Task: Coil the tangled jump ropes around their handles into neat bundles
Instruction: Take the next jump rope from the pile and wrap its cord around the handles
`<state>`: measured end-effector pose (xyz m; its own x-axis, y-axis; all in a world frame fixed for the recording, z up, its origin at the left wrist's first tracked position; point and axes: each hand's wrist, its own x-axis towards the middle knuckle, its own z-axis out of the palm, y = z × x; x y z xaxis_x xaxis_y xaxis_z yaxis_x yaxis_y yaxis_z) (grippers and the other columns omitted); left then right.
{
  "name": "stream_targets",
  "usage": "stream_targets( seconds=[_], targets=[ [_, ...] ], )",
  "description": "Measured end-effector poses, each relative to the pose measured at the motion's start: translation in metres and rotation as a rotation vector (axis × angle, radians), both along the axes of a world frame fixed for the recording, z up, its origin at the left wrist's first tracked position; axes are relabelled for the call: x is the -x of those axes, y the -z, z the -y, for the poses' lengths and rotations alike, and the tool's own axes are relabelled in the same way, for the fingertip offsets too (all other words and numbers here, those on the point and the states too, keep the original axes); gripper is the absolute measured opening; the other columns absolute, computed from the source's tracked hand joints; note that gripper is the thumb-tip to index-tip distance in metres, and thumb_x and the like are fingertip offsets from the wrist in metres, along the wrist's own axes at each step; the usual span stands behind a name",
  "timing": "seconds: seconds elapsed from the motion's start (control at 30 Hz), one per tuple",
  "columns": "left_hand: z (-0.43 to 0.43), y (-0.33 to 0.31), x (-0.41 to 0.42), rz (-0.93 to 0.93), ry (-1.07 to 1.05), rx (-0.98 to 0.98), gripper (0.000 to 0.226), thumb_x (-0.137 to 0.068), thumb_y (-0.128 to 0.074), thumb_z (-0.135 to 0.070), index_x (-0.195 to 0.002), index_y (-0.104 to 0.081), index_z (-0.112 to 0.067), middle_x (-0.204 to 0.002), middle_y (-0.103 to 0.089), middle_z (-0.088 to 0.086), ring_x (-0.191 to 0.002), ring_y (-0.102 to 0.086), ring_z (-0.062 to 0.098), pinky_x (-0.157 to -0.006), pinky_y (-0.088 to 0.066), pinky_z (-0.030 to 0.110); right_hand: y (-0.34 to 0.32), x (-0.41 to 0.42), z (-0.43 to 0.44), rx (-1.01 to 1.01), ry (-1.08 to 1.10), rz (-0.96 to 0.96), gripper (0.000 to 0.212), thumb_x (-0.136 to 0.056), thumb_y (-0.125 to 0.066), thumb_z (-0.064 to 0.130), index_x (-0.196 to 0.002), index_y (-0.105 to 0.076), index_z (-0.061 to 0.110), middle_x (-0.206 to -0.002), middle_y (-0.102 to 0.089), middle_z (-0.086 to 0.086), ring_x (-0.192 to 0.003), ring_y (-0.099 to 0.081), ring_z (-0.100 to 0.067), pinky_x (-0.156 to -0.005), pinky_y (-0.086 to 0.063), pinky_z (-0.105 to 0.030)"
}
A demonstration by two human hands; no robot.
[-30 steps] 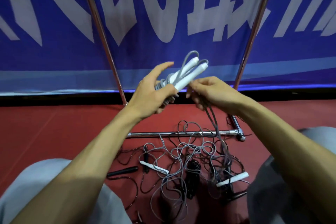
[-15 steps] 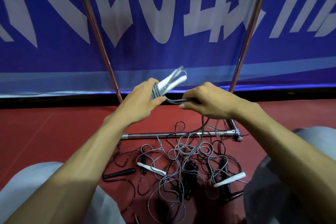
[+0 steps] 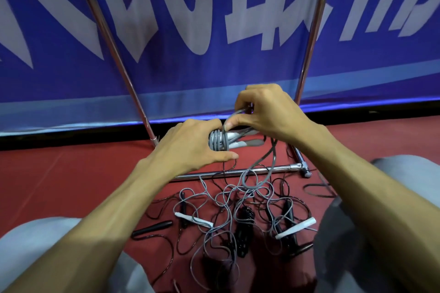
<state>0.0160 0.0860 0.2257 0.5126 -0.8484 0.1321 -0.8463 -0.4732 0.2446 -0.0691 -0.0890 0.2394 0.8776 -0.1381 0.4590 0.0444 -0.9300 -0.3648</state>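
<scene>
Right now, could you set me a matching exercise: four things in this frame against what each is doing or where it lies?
Things:
1. left hand
2. right hand
3. leftmost black handle
4. white handle by the right knee

States:
A. pinches the grey rope above the bundle
B. lies on the red floor at the left edge of the tangle
C. grips the coiled handle bundle
D. lies among the tangled ropes

Pairs: 1-C, 2-A, 3-B, 4-D
</scene>
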Motion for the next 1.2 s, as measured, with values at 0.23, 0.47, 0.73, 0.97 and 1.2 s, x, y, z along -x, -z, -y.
stream_targets(
  seconds=[0.23,0.47,0.73,0.97,1.2],
  targets=[
    [-0.011,-0.005,-0.005,0.123,0.115,-0.089,0.03,-0.086,-0.053,-0.054,-0.108,-0.051,-0.033,-0.098,-0.057,-0.01,-0.09,-0.057,0.022,-0.076,-0.045,0.039,0.006,-0.004,0.01,-0.009,-0.005,-0.228,0.066,-0.062,-0.053,0.079,-0.073,-0.064,0.015,-0.065,-0.061,-0.004,-0.067,-0.053,-0.024,-0.057,-0.044,-0.036],
    [-0.022,-0.019,-0.013,-0.408,0.2,0.149,0.024,-0.074,-0.064,-0.041,-0.087,-0.063,-0.021,-0.064,-0.058,-0.002,-0.056,-0.048,0.012,-0.055,-0.04,0.032,0.001,-0.005,0.006,-0.555,-0.302,-0.302,0.042,-0.086,-0.062,0.039,-0.076,-0.066,-0.002,-0.069,-0.054,-0.023,-0.065,-0.045,-0.012,-0.061,-0.039,-0.028],
    [-0.015,-0.019,-0.019,-0.863,0.09,0.381,0.064,-0.079,-0.062,-0.031,-0.135,-0.042,-0.057,-0.065,-0.061,0.001,-0.047,-0.042,0.021,-0.043,-0.04,0.025,0.017,-0.01,-0.002,-0.7,-0.22,-0.374,0.042,-0.103,-0.038,0.025,-0.082,-0.066,0.002,-0.055,-0.048,-0.019,-0.048,-0.054,-0.022,-0.052,-0.045,-0.028],
    [-0.015,-0.004,-0.022,-0.15,-0.108,0.221,0.027,-0.087,-0.061,-0.044,-0.114,-0.055,-0.041,-0.085,-0.063,-0.007,-0.078,-0.058,0.022,-0.072,-0.05,0.037,0.018,-0.007,-0.004,-0.295,-0.192,-0.718,0.014,-0.087,-0.067,0.019,-0.084,-0.062,0.007,-0.06,-0.055,0.006,-0.045,-0.052,0.001,-0.052,-0.044,-0.014],
    [-0.01,0.004,-0.028,0.08,-0.226,0.045,0.04,-0.088,-0.059,-0.051,-0.119,-0.045,-0.031,-0.111,-0.06,-0.002,-0.101,-0.059,0.032,-0.077,-0.04,0.038,0.003,0.003,-0.011,-0.067,-0.265,-0.768,0.016,-0.084,-0.07,0.028,-0.09,-0.062,0.015,-0.061,-0.056,0.009,-0.056,-0.055,-0.005,-0.057,-0.04,-0.016]
  ],
)
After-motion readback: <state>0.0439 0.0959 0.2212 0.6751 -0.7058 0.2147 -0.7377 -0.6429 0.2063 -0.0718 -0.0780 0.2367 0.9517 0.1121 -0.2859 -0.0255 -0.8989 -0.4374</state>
